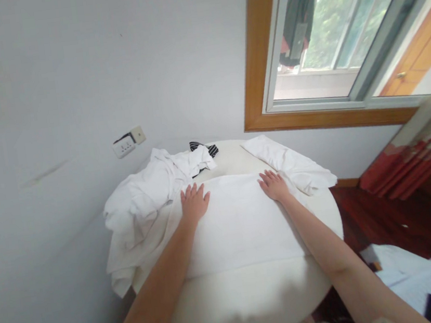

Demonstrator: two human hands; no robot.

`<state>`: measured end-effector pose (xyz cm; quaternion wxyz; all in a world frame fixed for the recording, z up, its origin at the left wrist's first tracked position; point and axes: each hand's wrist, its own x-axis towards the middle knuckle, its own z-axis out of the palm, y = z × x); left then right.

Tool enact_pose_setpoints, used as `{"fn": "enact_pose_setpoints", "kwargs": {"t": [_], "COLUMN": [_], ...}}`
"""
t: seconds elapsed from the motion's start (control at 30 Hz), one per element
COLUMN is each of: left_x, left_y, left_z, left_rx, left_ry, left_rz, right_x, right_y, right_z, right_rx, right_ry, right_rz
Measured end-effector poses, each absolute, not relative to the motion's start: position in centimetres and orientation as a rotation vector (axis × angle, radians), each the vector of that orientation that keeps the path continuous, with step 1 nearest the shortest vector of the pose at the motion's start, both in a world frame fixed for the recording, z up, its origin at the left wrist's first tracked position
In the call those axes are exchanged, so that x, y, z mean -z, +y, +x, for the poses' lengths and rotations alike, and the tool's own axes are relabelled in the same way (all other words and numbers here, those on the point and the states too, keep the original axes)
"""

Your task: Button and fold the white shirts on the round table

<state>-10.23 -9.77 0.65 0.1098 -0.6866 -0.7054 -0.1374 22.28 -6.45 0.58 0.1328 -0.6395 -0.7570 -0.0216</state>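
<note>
A white cloth lies spread flat on a round white table. My left hand rests flat on its far left part, fingers stretched out and together. My right hand lies flat on the far right part, fingers extended. Neither hand holds anything. Both press on the top edge of the cloth.
A heap of crumpled white cloths hangs over the table's left side, with a black-and-white striped piece behind it. A folded white cloth lies at the far right. Wall socket, wood-framed window and red curtain surround the table.
</note>
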Motion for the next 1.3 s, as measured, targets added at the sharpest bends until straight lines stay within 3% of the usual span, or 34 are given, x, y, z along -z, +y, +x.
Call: {"fn": "enact_pose_setpoints", "kwargs": {"t": [0.2, 0.33, 0.43, 0.67, 1.0, 1.3], "left_x": [-3.6, -3.9, -3.0, -2.4, -1.2, -3.7], "left_y": [-12.6, -17.3, -20.5, -21.8, -24.3, -27.3], "left_z": [-6.4, -3.4, -3.1, -5.1, -9.0, -11.4], "left_rx": [0.444, 0.432, 0.361, 0.364, 0.45, 0.399], "left_ry": [-1.826, -1.587, -1.449, -1.374, -1.435, -1.714], "left_rz": [-2.166, -2.555, -2.744, -2.787, -2.58, -2.4], "right_x": [-3.0, -4.2, -3.4, -1.6, -0.5, -1.9], "right_y": [-7.9, -11.6, -15.5, -19.6, -21.1, -21.0], "right_z": [21.4, 20.0, 19.6, 22.6, 26.5, 28.9], "right_rx": [0.151, 0.071, 0.033, 0.068, 0.204, 0.226], "right_ry": [-2.143, -2.414, -2.546, -2.515, -2.294, -1.924], "right_rz": [-1.91, -1.674, -1.47, -1.448, -1.746, -2.229]}}
